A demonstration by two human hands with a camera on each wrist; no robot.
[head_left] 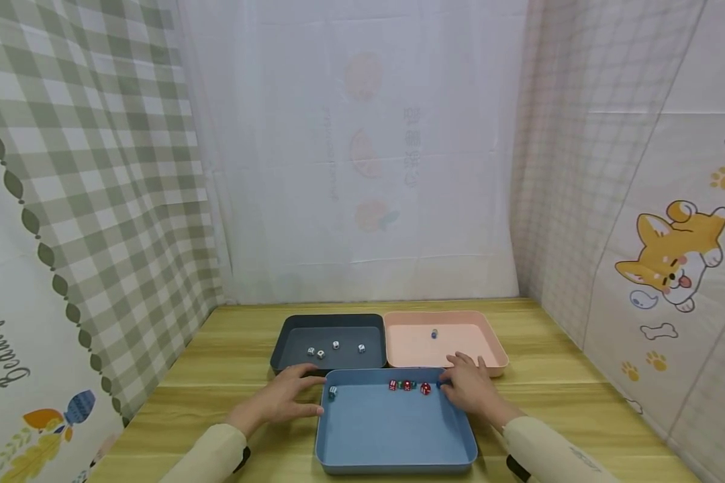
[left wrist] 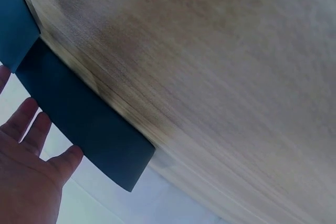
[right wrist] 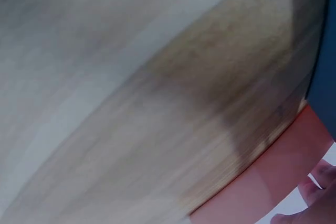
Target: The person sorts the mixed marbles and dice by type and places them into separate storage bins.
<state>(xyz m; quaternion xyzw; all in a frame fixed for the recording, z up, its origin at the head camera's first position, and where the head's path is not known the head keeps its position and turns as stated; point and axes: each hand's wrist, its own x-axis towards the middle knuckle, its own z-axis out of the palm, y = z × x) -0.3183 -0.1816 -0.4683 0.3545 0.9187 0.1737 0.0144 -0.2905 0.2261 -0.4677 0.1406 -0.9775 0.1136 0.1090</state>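
Observation:
A blue tray lies in front, holding a pale blue-white die at its left back corner and a row of red dice with small green ones along its back. My left hand is beside the left rim, fingers spread and nothing held; in the left wrist view these fingers overlap the dark tray's outer wall. Over the blue tray's back right corner reaches my right hand, its thumb side right at a small blue die. Its other fingers stretch toward the pink tray.
Behind the blue tray stand a dark grey tray with several white dice and a pink tray with one small bluish die. All rest on a wood-grain table enclosed by hanging cloths.

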